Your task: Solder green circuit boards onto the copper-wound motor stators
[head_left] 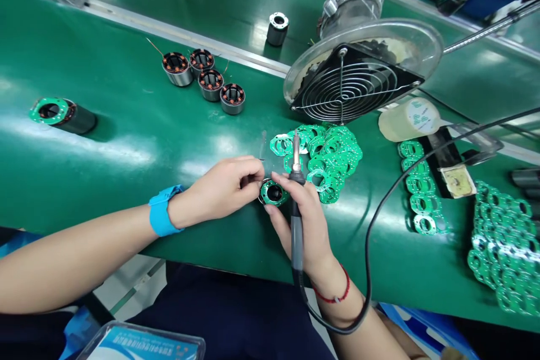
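A motor stator with a green ring-shaped circuit board (pixel 273 193) on top stands at the front middle of the bench. My left hand (pixel 230 183) is closed in a pinch at its left rim; whatever lies between those fingertips is too small to make out. A soldering iron (pixel 297 225) rests in my right hand (pixel 310 225), its tip pointing up and away from the stator. The thumb and forefinger of that same hand also steady the stator from the right. Loose green ring boards (pixel 333 157) lie in a heap just beyond.
A fume extractor fan (pixel 354 87) hangs low over the bench. Several wound stators (pixel 211 83) stand at the back left, with a board-topped stack (pixel 70 115) farther left. Tape (pixel 409 118) and panels of ring boards (pixel 506 247) lie right. The iron's cable (pixel 371 236) loops over my right forearm.
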`<state>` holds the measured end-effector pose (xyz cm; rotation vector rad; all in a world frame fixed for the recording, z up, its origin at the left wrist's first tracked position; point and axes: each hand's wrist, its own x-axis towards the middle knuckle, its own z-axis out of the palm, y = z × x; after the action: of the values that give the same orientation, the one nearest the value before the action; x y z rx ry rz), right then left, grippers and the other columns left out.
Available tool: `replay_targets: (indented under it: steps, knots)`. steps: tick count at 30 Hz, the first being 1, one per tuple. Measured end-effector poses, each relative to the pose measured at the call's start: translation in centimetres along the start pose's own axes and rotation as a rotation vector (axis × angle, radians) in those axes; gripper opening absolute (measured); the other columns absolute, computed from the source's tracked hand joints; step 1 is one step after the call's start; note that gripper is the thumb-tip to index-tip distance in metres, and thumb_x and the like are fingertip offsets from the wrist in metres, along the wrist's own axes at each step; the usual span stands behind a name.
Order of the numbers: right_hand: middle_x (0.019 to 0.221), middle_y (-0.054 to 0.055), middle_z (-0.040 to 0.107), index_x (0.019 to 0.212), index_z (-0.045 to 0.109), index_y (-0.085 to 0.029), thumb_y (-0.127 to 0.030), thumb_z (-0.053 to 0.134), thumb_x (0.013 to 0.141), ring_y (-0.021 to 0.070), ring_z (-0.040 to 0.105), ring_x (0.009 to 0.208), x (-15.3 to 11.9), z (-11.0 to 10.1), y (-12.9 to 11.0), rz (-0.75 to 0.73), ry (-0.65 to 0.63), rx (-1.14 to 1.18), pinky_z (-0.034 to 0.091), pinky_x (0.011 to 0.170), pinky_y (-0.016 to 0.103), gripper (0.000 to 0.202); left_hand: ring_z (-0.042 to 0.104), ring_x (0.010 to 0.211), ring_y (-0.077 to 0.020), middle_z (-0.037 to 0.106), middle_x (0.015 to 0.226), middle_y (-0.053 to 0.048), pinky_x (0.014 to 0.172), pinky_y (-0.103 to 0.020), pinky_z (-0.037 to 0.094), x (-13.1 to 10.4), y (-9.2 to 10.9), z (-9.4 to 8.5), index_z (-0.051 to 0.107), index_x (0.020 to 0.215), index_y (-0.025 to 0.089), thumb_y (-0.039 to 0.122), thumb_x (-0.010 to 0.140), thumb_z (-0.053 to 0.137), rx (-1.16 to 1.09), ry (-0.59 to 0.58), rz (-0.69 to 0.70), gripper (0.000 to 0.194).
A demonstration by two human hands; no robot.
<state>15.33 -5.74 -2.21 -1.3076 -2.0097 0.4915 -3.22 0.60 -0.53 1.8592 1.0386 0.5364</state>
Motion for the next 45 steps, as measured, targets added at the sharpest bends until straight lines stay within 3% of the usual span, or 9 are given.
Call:
replay_targets:
  steps: [6, 11, 15, 20, 24, 28, 36, 42, 45]
  knots:
    - [0.125, 0.009, 0.07, 0.136, 0.05, -0.027, -0.021, 0.061, 0.092, 0.0247, 0.065, 0.115, -0.4, -0.3, 0.6, -0.012, 0.035, 0.026, 0.054, 0.096, 0.045, 0.045, 0.059, 0.085, -0.0147, 0.061, 0.099, -0.006, 0.073, -0.027, 0.049, -0.5, -0.1, -0.1, 0.056, 0.099, 0.016, 0.01, 0.084, 0.049, 0.077, 0.079, 0.135, 0.018]
    - [0.112, 0.011, 0.075, 0.123, 0.059, -0.021, -0.023, 0.064, 0.089, 0.0264, 0.072, 0.105, -1.1, -0.4, 1.6, 0.107, 0.359, 0.135, 0.054, 0.093, 0.046, 0.035, 0.058, 0.109, -0.0253, 0.06, 0.129, -0.013, 0.085, -0.037, 0.049, -0.4, -0.2, 1.2, 0.057, 0.119, 0.02, 0.025, 0.096, 0.05, 0.546, -0.112, 0.487, 0.025]
    - [0.102, 0.012, 0.078, 0.114, 0.06, -0.019, -0.023, 0.066, 0.086, 0.0283, 0.075, 0.096, -1.0, -0.2, 1.7, 0.138, 0.455, 0.208, 0.053, 0.094, 0.051, 0.03, 0.061, 0.093, -0.0241, 0.063, 0.116, -0.012, 0.076, -0.037, 0.047, -0.7, 0.0, -1.9, 0.06, 0.118, 0.021, 0.017, 0.093, 0.05, 0.815, -0.114, 0.238, 0.027]
    - [0.091, 0.009, 0.08, 0.109, 0.062, -0.02, -0.024, 0.063, 0.088, 0.0267, 0.076, 0.089, -0.9, -0.2, 1.2, 0.074, 0.463, 0.139, 0.054, 0.086, 0.046, 0.022, 0.056, 0.11, -0.0377, 0.061, 0.113, -0.019, 0.087, -0.05, 0.045, -2.2, -0.9, -8.6, 0.06, 0.113, 0.015, 0.017, 0.09, 0.051, 1.143, 0.278, -0.363, 0.025]
    - [0.084, 0.006, 0.08, 0.112, 0.063, -0.02, -0.022, 0.058, 0.092, 0.0237, 0.076, 0.079, -1.0, -0.2, 1.2, 0.01, 0.418, 0.097, 0.055, 0.077, 0.04, 0.02, 0.051, 0.119, -0.041, 0.054, 0.129, -0.023, 0.093, -0.05, 0.043, -0.6, -3.4, -10.5, 0.042, 0.142, 0.012, 0.023, 0.093, 0.051, 1.08, 0.463, -0.529, 0.052]
    - [0.076, 0.001, 0.079, 0.117, 0.06, -0.02, -0.02, 0.05, 0.097, 0.0201, 0.077, 0.07, -0.8, -0.2, 0.9, -0.045, 0.379, 0.099, 0.058, 0.071, 0.035, 0.022, 0.056, 0.112, -0.0359, 0.059, 0.119, -0.02, 0.091, -0.044, 0.046, 1.6, -5.0, -10.5, 0.041, 0.144, 0.014, 0.025, 0.096, 0.046, 0.929, 0.414, -0.504, 0.05]
    - [0.104, 0.008, 0.078, 0.115, 0.058, -0.024, -0.041, 0.053, 0.096, 0.0226, 0.078, 0.086, -1.7, -1.0, 3.3, 0.163, 0.276, -0.172, 0.061, 0.07, 0.034, 0.026, 0.062, 0.091, -0.0312, 0.061, 0.097, -0.016, 0.08, -0.042, 0.05, -0.5, -4.4, -10.4, 0.06, 0.088, 0.014, 0.031, 0.092, 0.053, 0.836, 0.336, -0.313, 0.019]
    - [0.084, 0.006, 0.07, 0.11, 0.06, -0.022, -0.04, 0.051, 0.093, 0.0262, 0.07, 0.074, -1.9, -1.9, 5.2, 0.131, 0.219, -0.464, 0.056, 0.059, 0.038, 0.026, 0.062, 0.095, -0.0197, 0.065, 0.106, -0.006, 0.085, -0.032, 0.051, -0.4, -3.3, -6.5, 0.055, 0.088, 0.02, 0.017, 0.086, 0.061, 0.602, 0.059, 0.084, 0.007]
    - [0.078, 0.005, 0.066, 0.107, 0.059, -0.022, -0.026, 0.048, 0.093, 0.024, 0.064, 0.067, -1.1, -2.0, 5.3, 0.033, 0.197, -0.5, 0.054, 0.056, 0.037, 0.019, 0.064, 0.098, -0.0216, 0.065, 0.115, -0.01, 0.086, -0.035, 0.053, -0.4, -3.0, -4.3, 0.052, 0.109, 0.019, 0.013, 0.083, 0.061, 0.379, -0.025, 0.184, 0.029]
